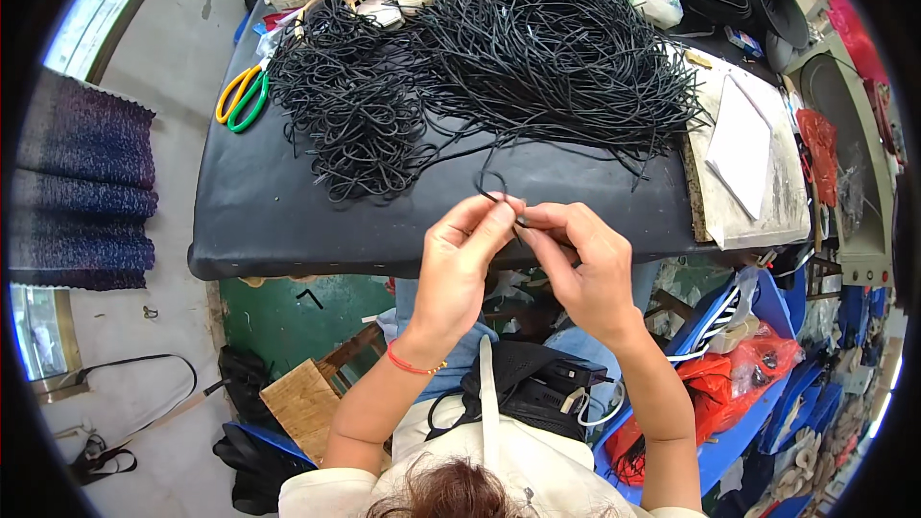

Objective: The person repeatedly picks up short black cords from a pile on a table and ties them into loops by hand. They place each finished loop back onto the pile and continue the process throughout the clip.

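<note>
Both my hands meet just over the front edge of the black-covered table point(259, 221). My left hand point(462, 264) pinches a thin black cord point(491, 178), which loops up above the fingertips toward the pile. Close beside it, my right hand point(585, 264) is closed at the fingertips on the same cord, where a short end shows between the two hands. Beyond them lies a large heap of straight black cords point(566, 48). To its left is a smaller heap of looped, knotted-looking black cords point(350, 105).
Scissors with yellow and green handles point(247, 98) lie at the table's left. A worn pale board point(782, 201) with white paper point(741, 149) is at the right. A blue bin point(734, 432) holding red plastic bags point(758, 364) stands by my right arm. A wooden stool point(305, 411) is lower left.
</note>
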Tool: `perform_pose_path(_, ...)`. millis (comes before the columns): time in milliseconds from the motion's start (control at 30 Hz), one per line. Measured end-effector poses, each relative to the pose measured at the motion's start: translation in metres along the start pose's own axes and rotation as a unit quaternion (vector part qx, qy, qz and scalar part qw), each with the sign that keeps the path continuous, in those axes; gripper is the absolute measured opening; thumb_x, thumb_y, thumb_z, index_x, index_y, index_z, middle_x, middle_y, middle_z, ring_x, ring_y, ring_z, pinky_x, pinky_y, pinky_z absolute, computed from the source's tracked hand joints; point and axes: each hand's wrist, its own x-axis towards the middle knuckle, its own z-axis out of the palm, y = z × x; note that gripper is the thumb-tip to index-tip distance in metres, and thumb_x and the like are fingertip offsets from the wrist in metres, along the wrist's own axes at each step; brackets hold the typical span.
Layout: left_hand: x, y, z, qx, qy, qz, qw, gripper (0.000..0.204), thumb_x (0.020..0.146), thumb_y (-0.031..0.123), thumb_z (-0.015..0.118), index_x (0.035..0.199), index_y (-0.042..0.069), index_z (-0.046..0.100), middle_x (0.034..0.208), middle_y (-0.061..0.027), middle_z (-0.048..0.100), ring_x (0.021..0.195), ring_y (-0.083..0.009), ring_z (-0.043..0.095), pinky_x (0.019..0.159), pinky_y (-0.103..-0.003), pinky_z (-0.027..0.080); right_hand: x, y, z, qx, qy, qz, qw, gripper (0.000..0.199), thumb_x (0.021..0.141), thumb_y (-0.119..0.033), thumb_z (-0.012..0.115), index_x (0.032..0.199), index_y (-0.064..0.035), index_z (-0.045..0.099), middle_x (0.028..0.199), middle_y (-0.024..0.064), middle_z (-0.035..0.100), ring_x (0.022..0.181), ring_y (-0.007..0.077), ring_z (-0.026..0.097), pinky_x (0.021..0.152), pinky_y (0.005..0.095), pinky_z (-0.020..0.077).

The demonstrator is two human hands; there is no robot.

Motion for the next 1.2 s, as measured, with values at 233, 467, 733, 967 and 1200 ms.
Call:
perform_pose_path(233,0.0,0.014,-0.015,0.018,-0.024,-0.132,0.991,0.011,0.088,0.013,0.056,0.093,0.003,0.06,0.084,-0.0037,0.06,0.074,-0.0095,0.058,0.074,-0.027,0.051,-0.001,0.005,-0.017,-0.197,0.01,-0.127,0.972,0.021,0.071,0.001,0.066,0.091,-0.0007,0.062,0.079,0.0094,0.059,0.069,0.0238,0.059,0.059,0.032,0.0484)
perform_pose_path(467,-0.003,0.009,-0.014,0.153,-0.083,-0.107,0.979,0.013,0.088,0.011,0.058,0.093,-0.001,0.061,0.082,-0.0056,0.062,0.078,-0.0116,0.06,0.073,-0.028,0.051,-0.004,0.001,-0.005,-0.177,0.026,-0.139,0.974,0.019,0.071,0.003,0.065,0.088,-0.0013,0.058,0.077,0.0085,0.055,0.067,0.0241,0.057,0.057,0.0329,0.047)
perform_pose_path(733,-0.007,0.01,-0.013,0.447,-0.035,-0.008,0.894,0.017,0.091,0.01,0.051,0.097,-0.005,0.058,0.084,-0.0061,0.061,0.078,-0.0115,0.061,0.07,-0.024,0.05,0.006,-0.022,-0.035,-0.281,-0.084,-0.176,0.94,0.015,0.069,-0.003,0.06,0.084,-0.0032,0.059,0.078,0.0077,0.053,0.068,0.0234,0.051,0.061,0.0322,0.0396)
perform_pose_path(967,-0.012,0.018,-0.008,0.169,-0.087,-0.055,0.98,0.023,0.089,0.009,0.056,0.108,-0.004,0.057,0.088,-0.0058,0.06,0.078,-0.0116,0.059,0.072,-0.024,0.049,0.01,0.009,-0.029,-0.07,-0.096,0.006,0.993,0.005,0.081,-0.003,0.059,0.084,0.0009,0.057,0.075,0.0118,0.053,0.066,0.0254,0.054,0.059,0.0333,0.0425)
perform_pose_path(1200,-0.002,0.01,-0.016,0.183,-0.094,-0.06,0.977,0.024,0.089,0.011,0.056,0.11,-0.001,0.058,0.088,-0.005,0.062,0.078,-0.008,0.058,0.073,-0.023,0.049,-0.021,-0.009,-0.013,0.013,-0.06,0.12,0.991,0.013,0.083,0.001,0.056,0.095,0.0006,0.061,0.084,0.0095,0.06,0.067,0.0151,0.059,0.059,0.0258,0.0459)
